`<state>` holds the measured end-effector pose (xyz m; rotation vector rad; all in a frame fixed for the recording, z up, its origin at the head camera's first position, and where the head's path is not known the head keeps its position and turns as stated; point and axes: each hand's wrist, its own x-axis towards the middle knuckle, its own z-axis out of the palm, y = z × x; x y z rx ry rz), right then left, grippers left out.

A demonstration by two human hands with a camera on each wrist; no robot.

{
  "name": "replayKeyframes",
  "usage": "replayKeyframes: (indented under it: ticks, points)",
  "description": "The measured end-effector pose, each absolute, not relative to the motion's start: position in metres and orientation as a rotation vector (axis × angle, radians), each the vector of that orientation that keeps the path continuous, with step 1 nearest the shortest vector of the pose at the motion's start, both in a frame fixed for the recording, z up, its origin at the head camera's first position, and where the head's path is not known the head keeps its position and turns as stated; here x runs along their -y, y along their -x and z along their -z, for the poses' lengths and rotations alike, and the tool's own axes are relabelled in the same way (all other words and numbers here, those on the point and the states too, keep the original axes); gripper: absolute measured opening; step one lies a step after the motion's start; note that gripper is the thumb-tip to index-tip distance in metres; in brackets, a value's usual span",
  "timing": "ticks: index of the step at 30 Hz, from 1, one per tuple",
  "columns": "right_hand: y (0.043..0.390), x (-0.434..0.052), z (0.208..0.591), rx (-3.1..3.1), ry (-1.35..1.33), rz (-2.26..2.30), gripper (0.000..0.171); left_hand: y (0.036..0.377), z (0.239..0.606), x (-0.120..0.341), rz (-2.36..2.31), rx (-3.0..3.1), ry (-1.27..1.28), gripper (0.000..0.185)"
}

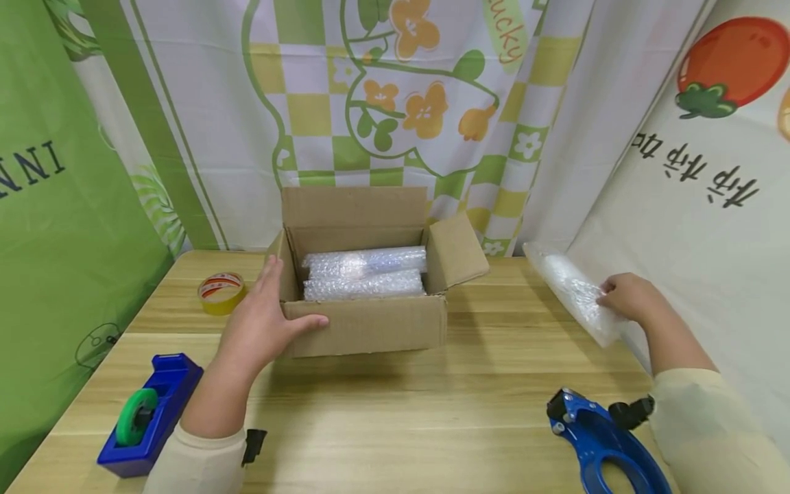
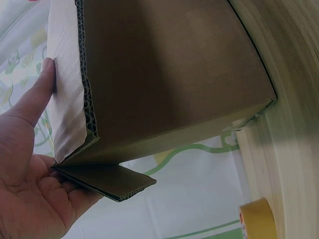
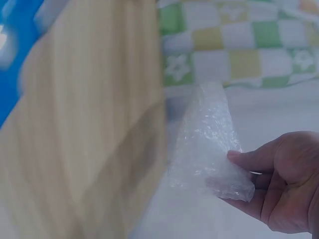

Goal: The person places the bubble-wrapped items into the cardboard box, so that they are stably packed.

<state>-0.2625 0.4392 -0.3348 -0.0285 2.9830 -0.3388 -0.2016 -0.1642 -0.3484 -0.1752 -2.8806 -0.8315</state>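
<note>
An open cardboard box (image 1: 364, 322) stands mid-table with two bubble-wrapped rolls (image 1: 364, 274) lying inside. My left hand (image 1: 265, 322) rests against its front left corner, thumb on the front wall and straight fingers along the left side flap. The left wrist view shows the same hand (image 2: 30, 164) with its thumb flat on the box (image 2: 169, 74) and its palm by the flap. At the table's right edge my right hand (image 1: 629, 298) grips a bubble wrap bundle (image 1: 574, 291). In the right wrist view, the hand (image 3: 279, 184) pinches the bundle (image 3: 209, 139).
A yellow tape roll (image 1: 221, 291) lies left of the box. A blue desk dispenser with a green roll (image 1: 151, 415) sits at the front left. A blue tape gun (image 1: 601, 446) lies at the front right. Printed curtains hang close behind the wooden table (image 1: 432, 412).
</note>
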Motion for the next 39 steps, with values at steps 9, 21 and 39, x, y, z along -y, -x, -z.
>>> replayKeyframes:
  ticks: [9, 21, 39]
  points:
    - [0.252, -0.391, 0.289, -3.088, 0.125, 0.554, 0.039, 0.202, 0.349, 0.164, 0.832, 2.885, 0.174, 0.128]
    - [0.234, -0.331, 0.24, -3.182, 0.242, 0.612, 0.045, 0.203, 0.348, 0.164, 0.834, 2.882, 0.181, 0.128]
    - [0.239, -0.226, 0.201, -3.266, 0.612, 0.724, 0.024, 0.201, 0.348, 0.164, 0.822, 2.879, 0.18, 0.128]
